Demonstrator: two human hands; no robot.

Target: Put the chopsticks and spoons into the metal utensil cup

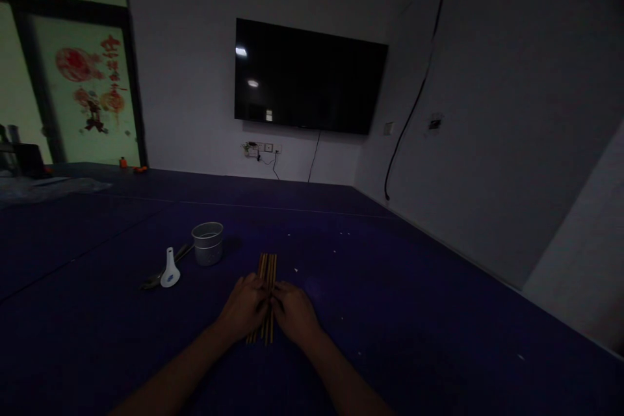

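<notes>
Several thin yellowish-brown sticks that look like chopsticks [268, 264] lie side by side on the dark blue tabletop, pointing away from me. My left hand [245, 305] is closed over their left side, and my right hand [294, 312] closes in from the right. The fingertips of both hands meet around the middle of the bundle, covering that part. To the left stands an upright grey metal cup [208, 248]. Beside it lies a white soup spoon [170, 271] with a blue mark in its bowl, resting by or over darker metal cutlery [152, 281].
Small white scraps [296, 270] dot the blue table [414, 312]. At the far left are crumpled clear plastic [43, 190] and small orange objects [140, 169]. A wall-mounted television [312, 78] hangs beyond the table, and a black cable [414, 104] runs down the right wall.
</notes>
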